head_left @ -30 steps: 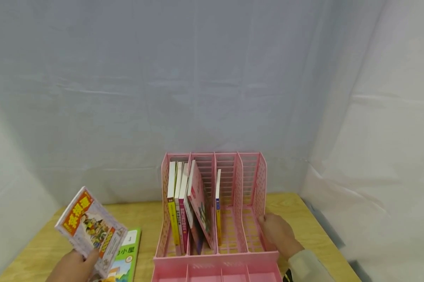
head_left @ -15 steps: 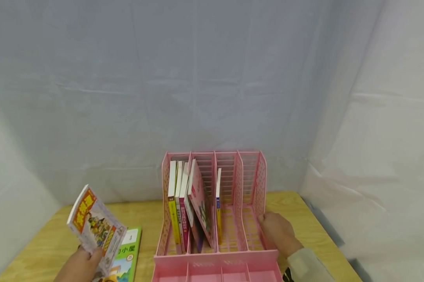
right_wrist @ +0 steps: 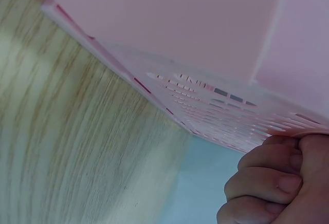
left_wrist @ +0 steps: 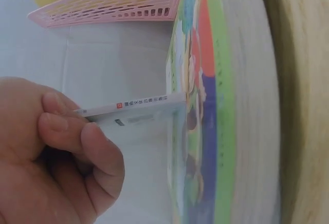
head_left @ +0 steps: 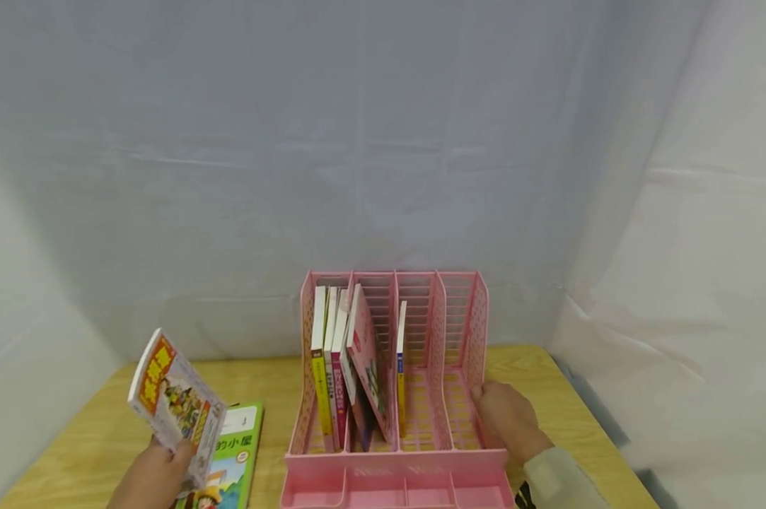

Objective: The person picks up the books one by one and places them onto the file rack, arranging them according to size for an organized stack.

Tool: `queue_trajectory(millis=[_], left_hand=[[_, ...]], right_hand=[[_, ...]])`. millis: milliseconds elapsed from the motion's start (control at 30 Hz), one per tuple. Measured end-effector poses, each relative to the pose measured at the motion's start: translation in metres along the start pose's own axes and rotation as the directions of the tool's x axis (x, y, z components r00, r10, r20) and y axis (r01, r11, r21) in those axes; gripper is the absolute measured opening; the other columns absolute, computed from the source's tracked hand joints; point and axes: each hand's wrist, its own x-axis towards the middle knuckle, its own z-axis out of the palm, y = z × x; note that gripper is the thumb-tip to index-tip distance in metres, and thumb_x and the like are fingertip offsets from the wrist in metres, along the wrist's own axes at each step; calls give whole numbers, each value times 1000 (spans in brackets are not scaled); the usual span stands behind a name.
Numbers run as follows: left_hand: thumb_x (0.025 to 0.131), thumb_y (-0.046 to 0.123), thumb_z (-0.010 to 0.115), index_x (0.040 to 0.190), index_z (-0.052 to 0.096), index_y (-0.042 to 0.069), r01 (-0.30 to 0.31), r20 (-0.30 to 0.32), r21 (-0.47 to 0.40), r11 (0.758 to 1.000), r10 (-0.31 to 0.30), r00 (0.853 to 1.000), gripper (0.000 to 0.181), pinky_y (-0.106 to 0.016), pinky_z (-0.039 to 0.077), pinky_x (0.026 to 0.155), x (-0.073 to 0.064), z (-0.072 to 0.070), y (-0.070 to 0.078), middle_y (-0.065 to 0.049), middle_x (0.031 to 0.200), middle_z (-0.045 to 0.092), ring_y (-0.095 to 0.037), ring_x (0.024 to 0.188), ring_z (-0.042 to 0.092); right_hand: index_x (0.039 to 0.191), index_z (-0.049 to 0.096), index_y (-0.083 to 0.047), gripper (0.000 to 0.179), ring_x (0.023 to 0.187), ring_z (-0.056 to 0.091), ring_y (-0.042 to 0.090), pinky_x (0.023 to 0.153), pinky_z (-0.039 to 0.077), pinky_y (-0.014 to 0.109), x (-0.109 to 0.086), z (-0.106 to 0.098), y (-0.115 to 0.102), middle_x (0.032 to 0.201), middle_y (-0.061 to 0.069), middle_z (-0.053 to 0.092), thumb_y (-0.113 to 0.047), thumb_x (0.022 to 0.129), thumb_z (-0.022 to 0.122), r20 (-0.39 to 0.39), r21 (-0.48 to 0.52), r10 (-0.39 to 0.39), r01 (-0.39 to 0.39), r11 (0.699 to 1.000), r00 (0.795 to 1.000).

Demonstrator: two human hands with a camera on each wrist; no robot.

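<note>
My left hand (head_left: pixel 153 474) pinches a thin paperback book (head_left: pixel 182 406), its pale cover printed with a red-and-yellow title and a group of cartoon figures. The paperback is tilted up, and its lower part overlaps a green-edged book (head_left: pixel 238 452) lying on the table. Seen from the left wrist, the paperback's narrow spine (left_wrist: pixel 146 103) points at the face of the thick green book (left_wrist: pixel 221 111), its end right at the cover. My right hand (head_left: pixel 506 417) grips the right side wall of the pink file rack (head_left: pixel 465 346); in the right wrist view its fingers (right_wrist: pixel 267 183) curl at the wall's edge.
Several books (head_left: pixel 332 360) stand in the rack's left compartment, and a pink book (head_left: pixel 366 353) leans in the second. One slim book (head_left: pixel 402 367) is upright by the divider of the third. Shallow trays (head_left: pixel 373 488) front the rack on the wooden table (head_left: pixel 281 382). Grey sheeting hangs behind.
My left hand has moved slightly right with the paperback and turned it a little more edge-on. The right hand keeps its grip on the rack. The whole head view has shifted slightly.
</note>
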Motion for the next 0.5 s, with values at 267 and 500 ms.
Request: queue_trajectory(millis=[267,500], left_hand=[[108,35,30,118,55,-25,57,-297,-2,998,-55,953,66,-52,52,60,-18,15,13,-37,94,67,-39,71,68],[104,14,51,154,42,0,-416,-889,-248,875,-36,456,54,-44,53,104,-57,33,95,-34,134,60,-33,121,64]], right_hand=[[76,51,-15,31,65,51,19,63,48,42,2,0,-5,72,3,54,-19,107,47,-7,-98,-109,108,989,994],[73,50,-15,41,62,49,21,59,47,41,6,3,-13,69,4,52,-27,111,39,-19,-36,-65,64,997,998]])
